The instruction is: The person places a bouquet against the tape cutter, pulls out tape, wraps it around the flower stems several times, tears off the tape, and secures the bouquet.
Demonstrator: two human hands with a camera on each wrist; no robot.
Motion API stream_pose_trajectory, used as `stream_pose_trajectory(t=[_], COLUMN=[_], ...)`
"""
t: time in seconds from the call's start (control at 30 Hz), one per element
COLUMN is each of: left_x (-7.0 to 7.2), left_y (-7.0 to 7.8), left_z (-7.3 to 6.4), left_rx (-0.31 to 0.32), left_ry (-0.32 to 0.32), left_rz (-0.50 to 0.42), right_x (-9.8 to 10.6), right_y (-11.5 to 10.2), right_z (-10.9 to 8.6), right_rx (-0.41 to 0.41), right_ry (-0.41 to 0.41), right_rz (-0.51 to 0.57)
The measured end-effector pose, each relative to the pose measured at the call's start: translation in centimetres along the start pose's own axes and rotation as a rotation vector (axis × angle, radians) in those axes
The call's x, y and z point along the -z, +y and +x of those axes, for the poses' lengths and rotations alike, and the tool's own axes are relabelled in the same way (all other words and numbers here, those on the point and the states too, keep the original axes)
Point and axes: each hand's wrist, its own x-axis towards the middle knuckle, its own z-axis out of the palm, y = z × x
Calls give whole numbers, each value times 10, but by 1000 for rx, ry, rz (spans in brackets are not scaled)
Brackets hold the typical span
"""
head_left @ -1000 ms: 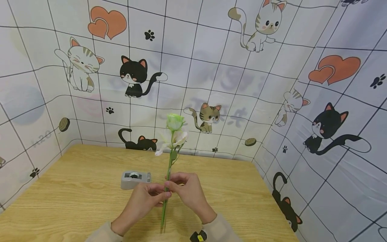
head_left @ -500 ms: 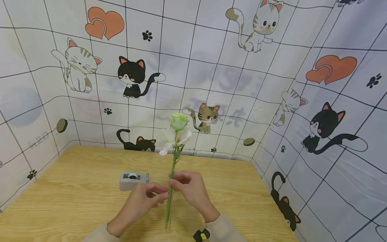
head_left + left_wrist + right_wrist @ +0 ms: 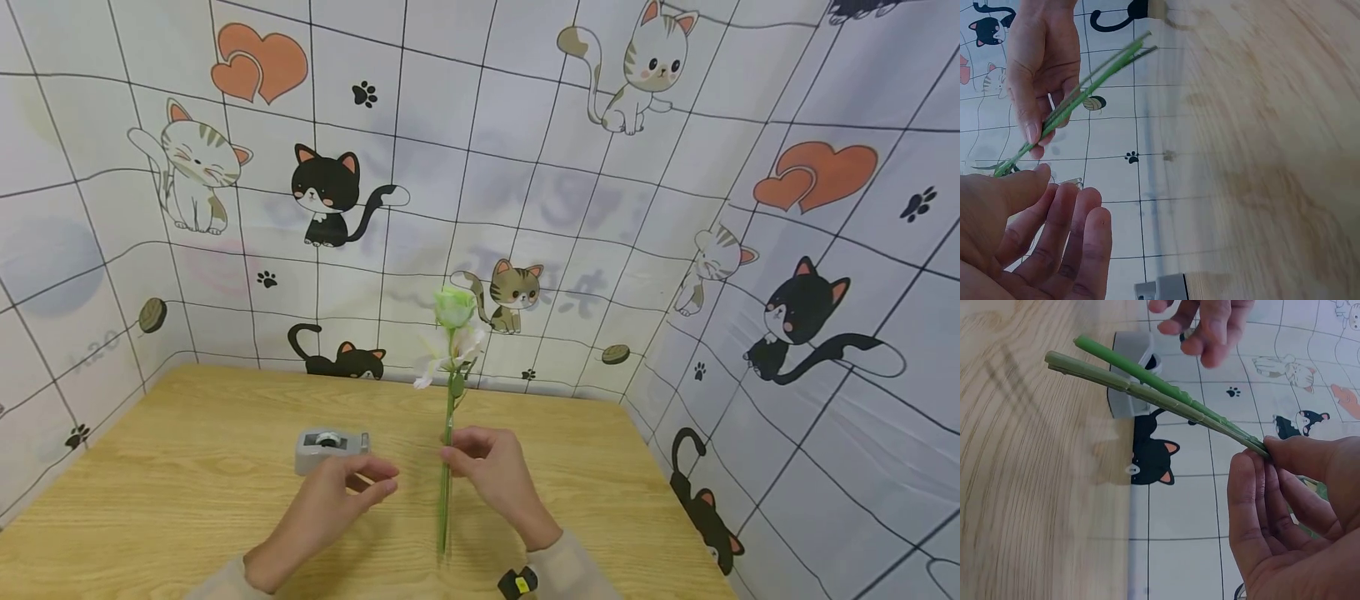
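Note:
My right hand pinches a small bunch of artificial flowers by their green stems, thumb against fingertips. A pale green rose tops the bunch, with a white-pink flower and a few leaves just below it. The stems stand nearly upright in the head view, their lower ends hanging below the hand. To the left, my left hand holds nothing; its fingers are relaxed and apart from the stems. Just behind the left hand sits a grey tape dispenser with a roll in it.
Light wooden table lies under both hands. A white grid-patterned curtain with cartoon cats closes off the back and both sides. A black band with a yellow mark is on my right wrist.
My left hand has let go of the stems and drawn away to the left. My right hand has carried the flowers a little to the right. The tape dispenser stays put.

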Motion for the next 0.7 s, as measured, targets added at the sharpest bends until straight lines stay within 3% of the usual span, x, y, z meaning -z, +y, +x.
stream_pose_trajectory(t=[0.3,0.7], left_x=[10,26], left_y=[-8,-21], left_z=[-2,-7], left_rx=[38,39], left_ry=[62,112], left_rz=[94,193], right_x=[23,55], right_y=[11,21], right_z=[-4,-8], right_rx=[-31,-64], right_ry=[42,120], right_rz=[-53,-113])
